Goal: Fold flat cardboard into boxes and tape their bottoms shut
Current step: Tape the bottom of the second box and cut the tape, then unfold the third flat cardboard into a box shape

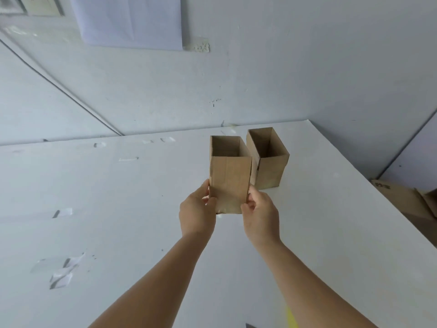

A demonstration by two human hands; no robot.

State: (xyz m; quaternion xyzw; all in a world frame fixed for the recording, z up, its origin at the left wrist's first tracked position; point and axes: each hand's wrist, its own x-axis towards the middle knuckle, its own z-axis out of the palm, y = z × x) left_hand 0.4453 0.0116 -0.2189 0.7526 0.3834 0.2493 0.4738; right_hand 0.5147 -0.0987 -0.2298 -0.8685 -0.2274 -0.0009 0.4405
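cardboard box (229, 176), brown, upright, open end up, at the middle of the white worktop (118, 197); its base looks to be on or just above the surface, contact not certain. left hand (197, 213) pinches its lower left edge, thumb on the near face, fingers round the side. right hand (260, 215) pinches the lower right edge likewise. each grip clamped on the box low down, neither spread loose.

second box (268, 159): same make, upright, open, just beside and behind the first on its right; the two seem to touch or nearly so.

step in hand, as judged: placing a finished box next to its fellow. to do it well: keep it square, lower it flat on its base, line the walls up with the neighbour, let go with both hands together so it does not tip.

not determinable: bottom flaps and any tape on either box, hidden underneath. fingertips behind the side walls. brown cardboard (406, 200) at the right edge, cut off. clear tape scraps (62, 274) on the worktop, faint. dark item at the bottom edge, unidentifiable.
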